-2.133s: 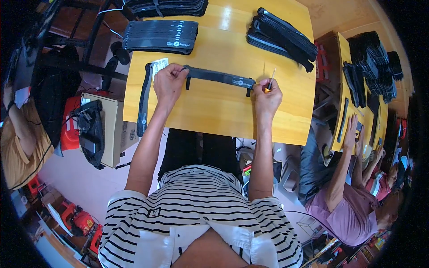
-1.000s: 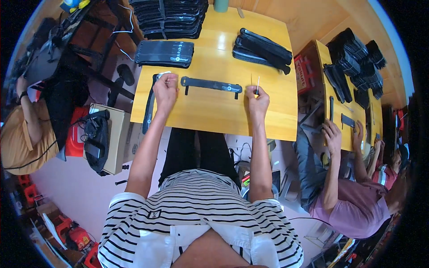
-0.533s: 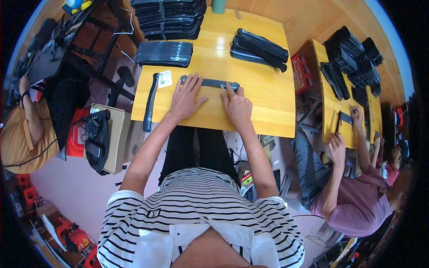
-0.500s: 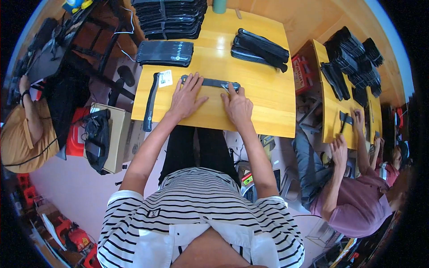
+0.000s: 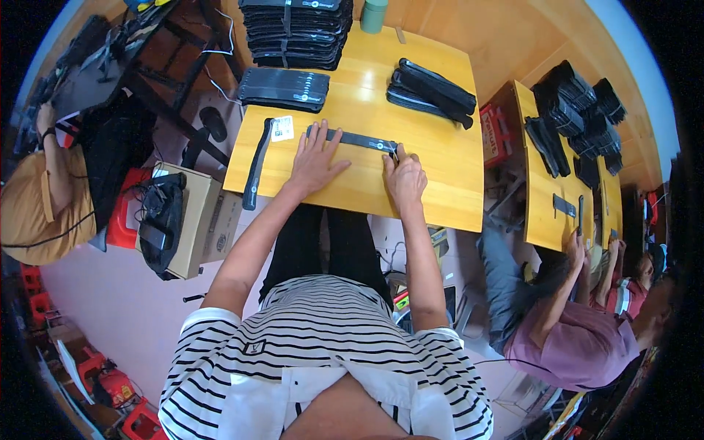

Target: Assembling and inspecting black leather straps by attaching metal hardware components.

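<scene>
A flat black strap with a small pale print near its right end lies crosswise on the yellow table. My left hand rests flat on the strap's left end, fingers stretched and thumb apart. At its right end my right hand has its fingers curled together, pinching the strap's tip; the fingers partly hide that tip. Left of my left hand, another black strap lies lengthwise, beside a white square label.
Behind are a neat stack of black straps, a taller bundled pile, a loose pile and a green canister. A co-worker sits right at another table; a cardboard box stands left.
My right hand has drawn slightly toward me, its fingers now curled, uncovering the print on the strap. My left hand stays flat. The co-worker's hands at right have moved nearer their body.
</scene>
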A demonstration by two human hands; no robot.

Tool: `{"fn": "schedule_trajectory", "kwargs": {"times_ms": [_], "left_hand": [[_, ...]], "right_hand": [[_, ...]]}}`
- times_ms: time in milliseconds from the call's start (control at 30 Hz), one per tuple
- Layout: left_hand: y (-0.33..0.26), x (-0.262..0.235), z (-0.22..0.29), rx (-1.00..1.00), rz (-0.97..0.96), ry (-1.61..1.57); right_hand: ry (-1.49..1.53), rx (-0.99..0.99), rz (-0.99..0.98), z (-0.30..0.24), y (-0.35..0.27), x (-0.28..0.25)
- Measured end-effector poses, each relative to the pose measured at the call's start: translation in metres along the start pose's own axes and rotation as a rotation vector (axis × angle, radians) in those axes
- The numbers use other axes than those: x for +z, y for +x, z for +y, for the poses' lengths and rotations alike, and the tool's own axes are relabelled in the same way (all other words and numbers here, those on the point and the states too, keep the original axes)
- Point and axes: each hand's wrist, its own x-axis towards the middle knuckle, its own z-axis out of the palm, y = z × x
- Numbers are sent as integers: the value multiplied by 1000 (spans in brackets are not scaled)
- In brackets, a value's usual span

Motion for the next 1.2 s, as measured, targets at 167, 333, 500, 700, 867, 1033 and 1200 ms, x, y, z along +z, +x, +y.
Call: {"fn": "schedule_trajectory", "kwargs": {"times_ms": [167,333,500,700,867,1033,1200], "left_hand": [[-15,0,-10,-158,212,-20],[-54,-57,-31,-235,430,-95],[-78,-63,-51,-570,303,18],[-97,-58,-63,-731,182,-155],[-111,-83,-28,-829,202,-1364],[-100,-73,10,-660,316,-1463],[-89,-73,30,-592,435,-1557]], "right_hand": [[532,40,-15,23,3,-6],[597,136,121,51,-37,-19],[671,142,85,61,-57,-11],[698,128,31,51,-64,-17],[892,73,-48,24,-81,-10],[1111,-165,-309,-61,-111,-15],[1216,-122,-481,-97,-118,-23]]}}
